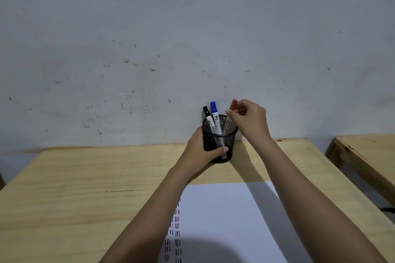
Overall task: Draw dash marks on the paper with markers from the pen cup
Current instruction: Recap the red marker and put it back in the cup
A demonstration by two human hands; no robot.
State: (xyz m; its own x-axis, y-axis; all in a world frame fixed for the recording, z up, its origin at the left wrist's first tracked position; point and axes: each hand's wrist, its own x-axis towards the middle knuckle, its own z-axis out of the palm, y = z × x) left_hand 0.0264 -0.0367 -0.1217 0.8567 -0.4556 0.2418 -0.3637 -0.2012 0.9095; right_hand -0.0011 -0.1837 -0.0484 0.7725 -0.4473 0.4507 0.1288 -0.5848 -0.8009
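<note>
Against the wall, hand-gripped pen cup (220, 141), table edge (320, 141) right.

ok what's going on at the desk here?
A person is at the pen cup, which stands on the wooden table by the wall. The left hand grips the cup, while the right hand pinches the red marker, whose lower end is inside the cup. Black and blue markers stand in it. The paper already has columns of dashes along its left edge.

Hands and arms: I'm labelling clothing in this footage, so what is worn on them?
Nothing shows: the left hand and right hand are bare, without gloves, rings, watch or bracelet, and both forearms are uncovered to the frame edge, no sleeve in view.
</note>
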